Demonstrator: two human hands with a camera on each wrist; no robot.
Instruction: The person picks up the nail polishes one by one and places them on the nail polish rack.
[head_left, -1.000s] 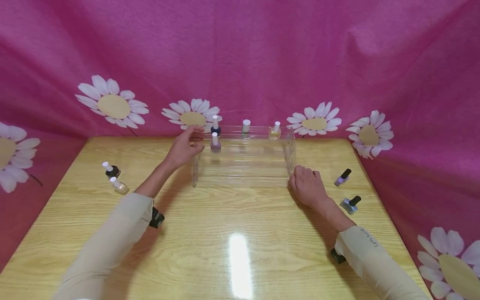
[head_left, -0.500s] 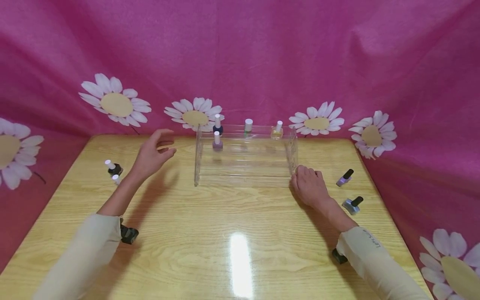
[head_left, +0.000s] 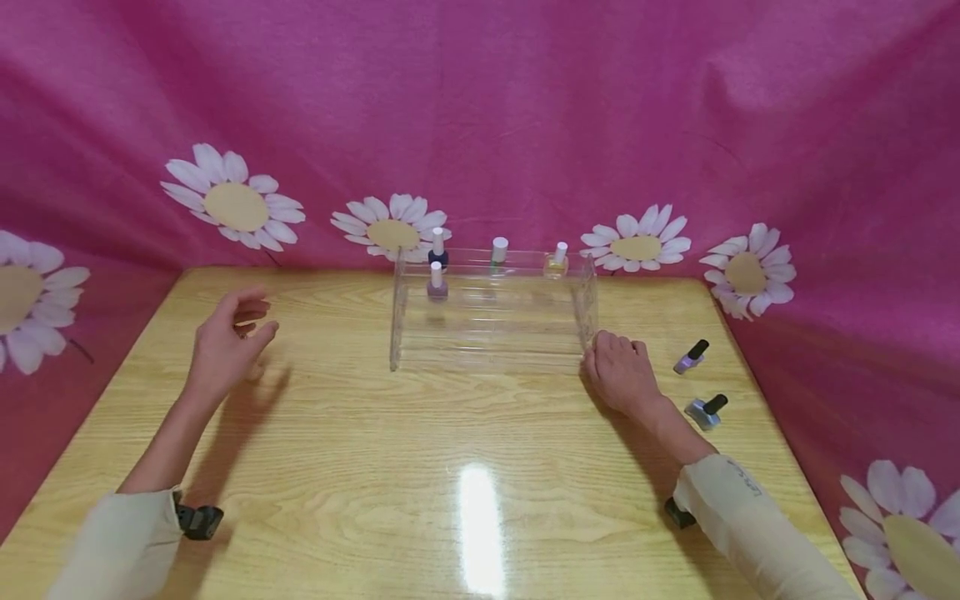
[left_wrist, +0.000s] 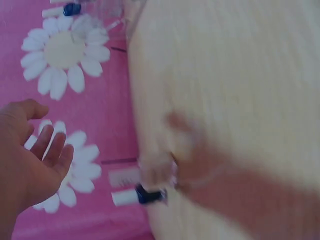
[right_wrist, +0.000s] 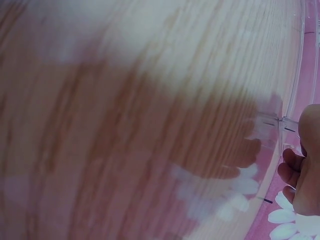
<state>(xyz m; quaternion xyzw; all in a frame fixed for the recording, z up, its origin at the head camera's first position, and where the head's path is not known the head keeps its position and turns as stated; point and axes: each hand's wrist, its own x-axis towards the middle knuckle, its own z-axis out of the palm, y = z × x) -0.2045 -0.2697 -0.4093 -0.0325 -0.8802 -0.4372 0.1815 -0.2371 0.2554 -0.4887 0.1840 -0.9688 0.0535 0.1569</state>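
- Standing on the wood-grain table: one clear acrylic tiered rack.
- On the rack's top tier, all white-capped: dark blue polish bottle, left end; green polish bottle, middle; yellow polish bottle, toward the right end.
- On the rack, one tier below the dark blue one: mauve polish bottle, white-capped.
- At the rack's front right corner: right hand, fingers curled, gripping the rack.
- Well left of the rack: left hand, unclenched, fingers loosely bent; near it, dark polish bottle and pale polish bottle, the latter blurred.
- Right of the rack: lilac polish bottle and silver-blue polish bottle, both black-capped.
- Behind the rack: pink curtain, daisy-printed.
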